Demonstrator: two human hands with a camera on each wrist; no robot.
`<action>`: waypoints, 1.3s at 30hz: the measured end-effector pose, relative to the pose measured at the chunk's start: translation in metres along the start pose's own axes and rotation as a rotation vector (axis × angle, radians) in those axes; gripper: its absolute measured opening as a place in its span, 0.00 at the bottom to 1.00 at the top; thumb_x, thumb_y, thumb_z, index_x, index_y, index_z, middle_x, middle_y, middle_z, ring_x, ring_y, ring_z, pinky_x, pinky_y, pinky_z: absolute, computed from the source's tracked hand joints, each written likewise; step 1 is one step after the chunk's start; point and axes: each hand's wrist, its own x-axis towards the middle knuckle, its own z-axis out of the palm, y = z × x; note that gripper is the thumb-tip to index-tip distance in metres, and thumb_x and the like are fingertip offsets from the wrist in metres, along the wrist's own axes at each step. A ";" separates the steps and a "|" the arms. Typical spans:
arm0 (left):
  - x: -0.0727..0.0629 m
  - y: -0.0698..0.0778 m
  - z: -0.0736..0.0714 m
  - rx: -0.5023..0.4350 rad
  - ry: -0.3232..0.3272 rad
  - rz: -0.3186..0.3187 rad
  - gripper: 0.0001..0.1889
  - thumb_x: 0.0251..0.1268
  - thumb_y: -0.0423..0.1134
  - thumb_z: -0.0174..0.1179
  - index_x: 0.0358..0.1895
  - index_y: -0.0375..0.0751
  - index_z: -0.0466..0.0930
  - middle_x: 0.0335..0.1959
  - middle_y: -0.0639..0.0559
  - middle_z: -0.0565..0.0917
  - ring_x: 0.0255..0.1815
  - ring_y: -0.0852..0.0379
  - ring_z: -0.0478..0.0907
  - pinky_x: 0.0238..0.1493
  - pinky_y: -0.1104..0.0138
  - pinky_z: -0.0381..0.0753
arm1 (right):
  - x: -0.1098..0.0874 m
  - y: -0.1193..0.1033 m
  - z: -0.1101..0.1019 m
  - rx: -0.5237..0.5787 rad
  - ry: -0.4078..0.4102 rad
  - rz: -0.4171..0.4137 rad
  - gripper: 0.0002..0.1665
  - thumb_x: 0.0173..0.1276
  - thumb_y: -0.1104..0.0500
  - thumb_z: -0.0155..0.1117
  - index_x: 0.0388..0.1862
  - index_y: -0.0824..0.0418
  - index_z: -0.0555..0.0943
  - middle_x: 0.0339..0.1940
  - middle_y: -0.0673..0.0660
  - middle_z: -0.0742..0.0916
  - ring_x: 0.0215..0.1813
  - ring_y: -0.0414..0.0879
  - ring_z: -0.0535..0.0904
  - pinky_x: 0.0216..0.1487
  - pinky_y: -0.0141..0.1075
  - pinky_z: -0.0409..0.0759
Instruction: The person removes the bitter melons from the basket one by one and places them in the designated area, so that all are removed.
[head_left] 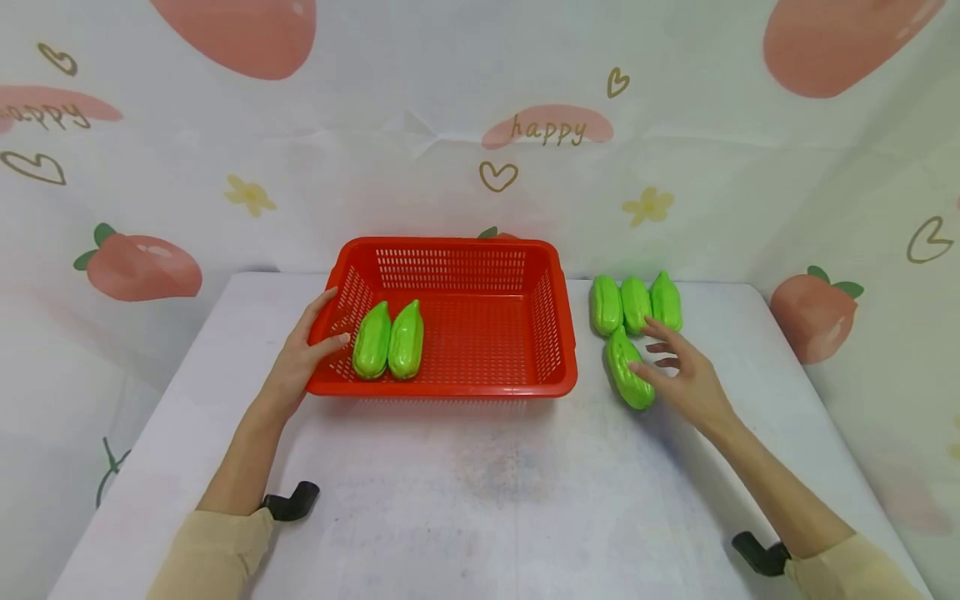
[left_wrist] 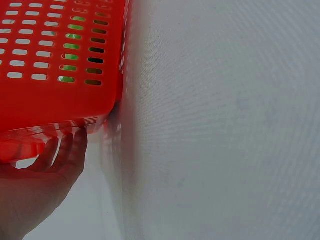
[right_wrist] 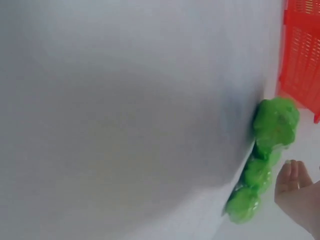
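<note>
A red plastic basket with slotted walls stands at the middle back of the table. My left hand grips its left rim, thumb over the inner side and fingers along the outside. Inside, at the left end, two glossy green ridged vegetables with pointed tips lie side by side. To the right of the basket, my right hand is held over a like green vegetable, fingers spread and loosely bent, thumb overlapping it in the head view. Nothing is held in that hand.
Three more green vegetables stand in a row just behind, right of the basket. A printed cloth hangs behind and beside the white table. A black angled piece sticks out at each wrist.
</note>
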 end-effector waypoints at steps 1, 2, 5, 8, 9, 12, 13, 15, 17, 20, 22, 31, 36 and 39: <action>0.000 0.000 0.000 0.001 0.000 0.000 0.37 0.73 0.45 0.53 0.79 0.69 0.46 0.76 0.46 0.56 0.65 0.51 0.63 0.51 0.69 0.80 | 0.001 -0.001 0.000 0.005 0.004 -0.008 0.41 0.63 0.64 0.72 0.74 0.64 0.67 0.61 0.66 0.80 0.55 0.60 0.77 0.51 0.27 0.76; 0.000 0.000 0.000 0.003 0.000 0.000 0.37 0.73 0.45 0.53 0.79 0.69 0.46 0.76 0.46 0.56 0.65 0.51 0.63 0.51 0.69 0.80 | 0.002 -0.002 0.000 0.007 0.004 -0.016 0.41 0.63 0.65 0.72 0.74 0.64 0.67 0.61 0.66 0.80 0.55 0.59 0.77 0.51 0.26 0.76; 0.001 0.001 0.000 0.004 0.000 0.000 0.37 0.73 0.45 0.53 0.79 0.69 0.46 0.76 0.46 0.56 0.65 0.51 0.62 0.51 0.68 0.80 | 0.007 -0.005 0.000 0.019 0.000 -0.035 0.41 0.62 0.65 0.72 0.74 0.61 0.68 0.61 0.66 0.80 0.55 0.53 0.77 0.51 0.25 0.75; 0.001 0.000 0.000 0.000 -0.001 -0.002 0.37 0.74 0.45 0.53 0.79 0.70 0.46 0.76 0.46 0.56 0.65 0.51 0.63 0.52 0.68 0.80 | 0.011 -0.012 -0.001 0.025 -0.003 -0.056 0.42 0.61 0.67 0.72 0.74 0.59 0.69 0.61 0.66 0.80 0.55 0.42 0.77 0.51 0.24 0.75; 0.001 0.000 0.000 -0.004 -0.002 -0.001 0.37 0.74 0.45 0.53 0.79 0.70 0.46 0.76 0.46 0.56 0.65 0.51 0.63 0.52 0.67 0.80 | 0.012 -0.015 -0.001 0.028 -0.002 -0.061 0.42 0.61 0.68 0.72 0.73 0.58 0.69 0.61 0.66 0.80 0.54 0.39 0.77 0.51 0.25 0.75; 0.001 0.000 0.000 -0.011 -0.004 -0.001 0.37 0.74 0.44 0.53 0.79 0.70 0.46 0.76 0.46 0.56 0.65 0.51 0.63 0.52 0.68 0.80 | 0.017 -0.028 0.000 0.035 -0.004 -0.084 0.41 0.60 0.71 0.72 0.72 0.62 0.69 0.61 0.67 0.80 0.53 0.32 0.76 0.50 0.26 0.77; 0.001 0.000 0.000 -0.012 -0.004 -0.001 0.37 0.74 0.44 0.53 0.79 0.70 0.46 0.76 0.46 0.56 0.65 0.51 0.63 0.52 0.68 0.80 | 0.018 -0.034 0.001 0.032 -0.006 -0.090 0.41 0.60 0.72 0.71 0.72 0.63 0.69 0.60 0.67 0.81 0.52 0.32 0.76 0.49 0.26 0.78; 0.001 0.000 0.000 -0.012 -0.004 0.000 0.37 0.74 0.44 0.52 0.79 0.70 0.46 0.76 0.46 0.55 0.65 0.51 0.63 0.52 0.69 0.80 | 0.021 -0.046 0.001 0.025 -0.016 -0.102 0.39 0.60 0.73 0.70 0.71 0.66 0.69 0.60 0.67 0.81 0.51 0.31 0.76 0.49 0.26 0.79; 0.001 0.000 0.000 -0.011 -0.004 -0.001 0.36 0.74 0.44 0.52 0.79 0.70 0.46 0.76 0.47 0.55 0.65 0.51 0.63 0.53 0.69 0.79 | 0.023 -0.058 0.002 0.026 -0.026 -0.112 0.38 0.60 0.74 0.70 0.70 0.69 0.69 0.59 0.67 0.81 0.50 0.31 0.76 0.48 0.27 0.80; 0.000 0.000 0.000 -0.013 -0.005 -0.004 0.36 0.74 0.44 0.52 0.79 0.70 0.46 0.76 0.47 0.55 0.65 0.51 0.63 0.53 0.69 0.79 | 0.026 -0.070 0.003 0.030 -0.039 -0.134 0.37 0.59 0.74 0.71 0.68 0.71 0.70 0.58 0.66 0.82 0.50 0.31 0.77 0.47 0.28 0.81; 0.000 0.001 0.000 -0.014 -0.004 -0.005 0.36 0.74 0.44 0.52 0.79 0.70 0.46 0.76 0.46 0.56 0.65 0.51 0.63 0.52 0.69 0.80 | 0.028 -0.075 0.004 0.052 -0.045 -0.151 0.38 0.58 0.75 0.71 0.68 0.72 0.70 0.57 0.66 0.82 0.49 0.32 0.77 0.47 0.30 0.81; 0.000 0.000 0.001 0.000 0.000 -0.002 0.36 0.74 0.44 0.52 0.79 0.69 0.46 0.75 0.46 0.56 0.64 0.51 0.63 0.53 0.68 0.80 | 0.037 -0.086 0.012 0.144 -0.080 -0.197 0.38 0.56 0.76 0.71 0.68 0.71 0.71 0.56 0.67 0.82 0.48 0.41 0.79 0.46 0.34 0.82; 0.001 0.000 0.001 0.001 0.000 -0.004 0.36 0.74 0.45 0.52 0.79 0.69 0.46 0.76 0.46 0.56 0.65 0.51 0.63 0.52 0.69 0.80 | 0.041 -0.091 0.016 0.151 -0.094 -0.213 0.39 0.57 0.76 0.71 0.69 0.72 0.70 0.57 0.67 0.82 0.48 0.44 0.79 0.46 0.27 0.80; 0.001 0.000 0.001 -0.004 0.002 -0.007 0.37 0.74 0.45 0.52 0.79 0.70 0.46 0.76 0.46 0.56 0.65 0.51 0.63 0.51 0.70 0.80 | 0.042 -0.094 0.018 0.147 -0.100 -0.224 0.39 0.57 0.76 0.70 0.69 0.72 0.70 0.56 0.68 0.82 0.47 0.45 0.80 0.46 0.25 0.79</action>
